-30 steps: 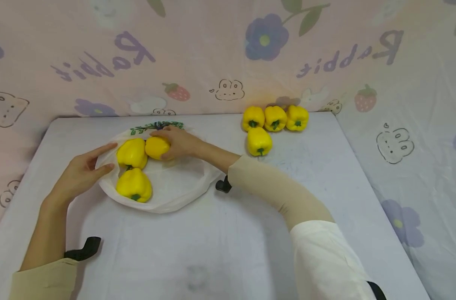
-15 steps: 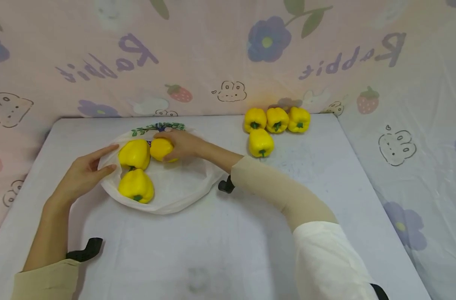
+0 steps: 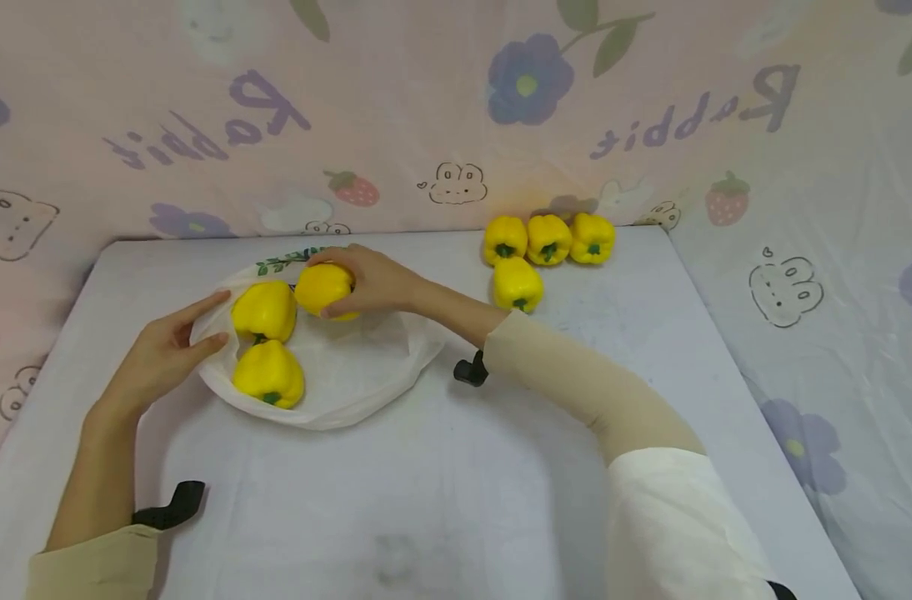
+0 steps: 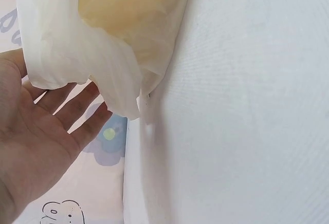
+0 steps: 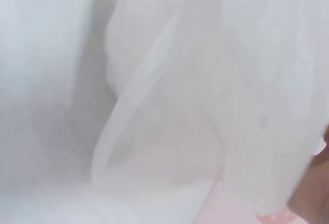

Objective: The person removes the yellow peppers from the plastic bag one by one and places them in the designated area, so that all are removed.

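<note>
My right hand (image 3: 373, 283) grips a yellow bell pepper (image 3: 321, 286) over the far side of a white bag (image 3: 351, 408), its mouth spread wide. Two more yellow bell peppers, one farther back (image 3: 264, 308) and one nearer (image 3: 268, 373), lie in the bag's left part. At the bag's left rim, my left hand (image 3: 156, 354) has thumb and fingers spread. In the left wrist view its fingers reach straight behind the thin, see-through bag wall (image 4: 77, 54). The right wrist view is mostly filled by blurred white bag (image 5: 247, 106), and the held pepper does not show there.
Several yellow bell peppers (image 3: 548, 240) stand in a row at the table's back edge, with another (image 3: 518, 283) just in front of them. A printed cloth (image 3: 396, 100) hangs behind the white table (image 3: 426, 500).
My right hand has shifted a little to the right with its pepper, which shows larger and apart from the one at its left. The left hand stays at the bag's rim.
</note>
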Demonstrator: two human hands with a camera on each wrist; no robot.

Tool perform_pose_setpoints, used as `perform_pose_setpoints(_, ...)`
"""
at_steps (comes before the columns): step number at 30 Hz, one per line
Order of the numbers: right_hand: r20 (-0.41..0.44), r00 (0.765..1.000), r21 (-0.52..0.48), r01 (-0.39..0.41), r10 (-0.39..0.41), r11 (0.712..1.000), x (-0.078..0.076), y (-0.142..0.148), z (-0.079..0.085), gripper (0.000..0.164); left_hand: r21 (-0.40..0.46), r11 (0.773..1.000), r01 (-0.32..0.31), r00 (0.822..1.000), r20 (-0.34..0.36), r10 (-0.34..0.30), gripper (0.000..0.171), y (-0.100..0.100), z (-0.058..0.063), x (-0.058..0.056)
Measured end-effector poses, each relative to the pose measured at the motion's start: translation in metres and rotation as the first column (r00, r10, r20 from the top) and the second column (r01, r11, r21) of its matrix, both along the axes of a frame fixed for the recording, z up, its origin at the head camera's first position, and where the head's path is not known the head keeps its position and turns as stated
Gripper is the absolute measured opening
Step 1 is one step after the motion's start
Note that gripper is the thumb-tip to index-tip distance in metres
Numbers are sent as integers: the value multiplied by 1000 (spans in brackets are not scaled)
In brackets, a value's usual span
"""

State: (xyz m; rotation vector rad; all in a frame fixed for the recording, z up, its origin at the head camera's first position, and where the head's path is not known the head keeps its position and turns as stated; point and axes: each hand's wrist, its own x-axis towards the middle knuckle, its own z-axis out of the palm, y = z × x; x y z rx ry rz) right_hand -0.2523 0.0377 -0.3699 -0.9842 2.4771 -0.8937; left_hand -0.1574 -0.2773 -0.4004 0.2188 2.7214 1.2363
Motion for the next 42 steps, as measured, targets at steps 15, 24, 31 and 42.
perform_pose_setpoints(15,-68,996,-92,48,-55,995,14,39,27,77,-14,1000,-3,1000,16,3,63,1,0,0)
perform_pose_setpoints(24,-78,980,-162,168,-183,972,12,71,24,73,-45,999,1,1000,15,0,63,3,0,-1)
perform_pose_setpoints(31,-93,960,-131,250,-263,959,6,94,28,73,-49,999,11,1000,10,-11,64,1,1,-3)
perform_pose_setpoints(42,-13,930,-216,357,-368,909,9,133,34,73,-68,998,-1,998,57,5,65,3,1,-5)
